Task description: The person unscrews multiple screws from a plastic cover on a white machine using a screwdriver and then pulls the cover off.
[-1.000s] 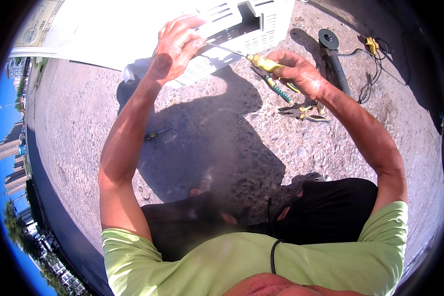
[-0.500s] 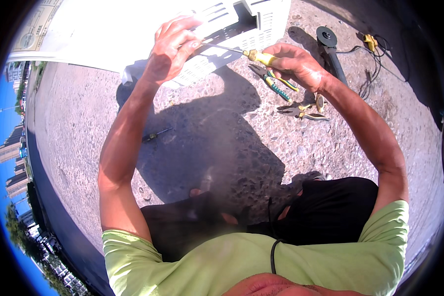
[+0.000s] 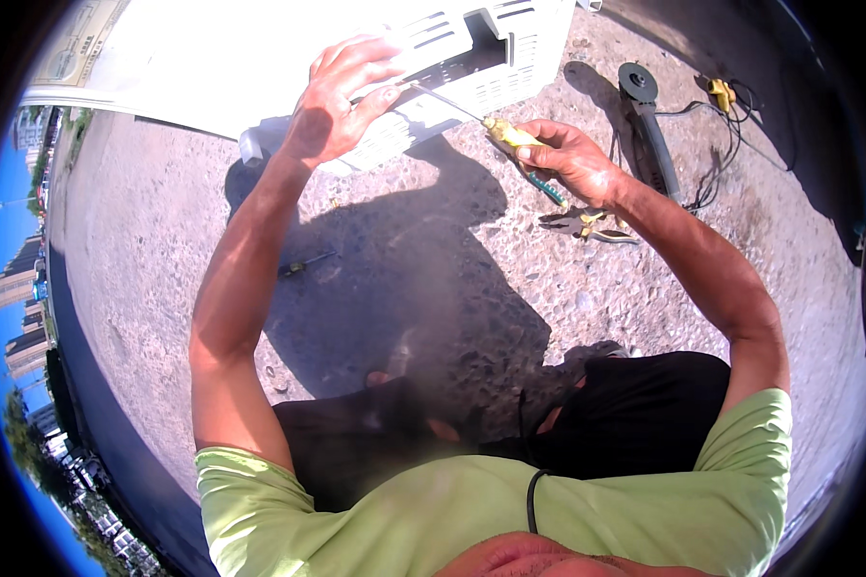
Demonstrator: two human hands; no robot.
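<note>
In my right hand (image 3: 573,162) is a screwdriver (image 3: 510,131) with a yellow handle, the fingers closed round it. Its thin metal shaft points up and left to a slotted white casing (image 3: 524,69) with a dark rectangular opening. The tip lies close to my left thumb, at the casing's edge; whether it sits in anything cannot be made out. My left hand (image 3: 342,101) rests on the bright white casing, fingers stretched out and thumb apart. Below my right hand, green-handled pliers (image 3: 546,188) lie on the ground, partly covered by it.
A second pair of pliers (image 3: 597,228) lies nearer me. Farther right are an angle grinder (image 3: 652,135) and a yellow plug (image 3: 722,93) with black cord. Another small screwdriver (image 3: 308,263) lies in my shadow on the rough stony ground (image 3: 164,240).
My right hand and the screwdriver handle have moved slightly down, so the shaft slants more steeply. My left thumb has moved slightly up and right.
</note>
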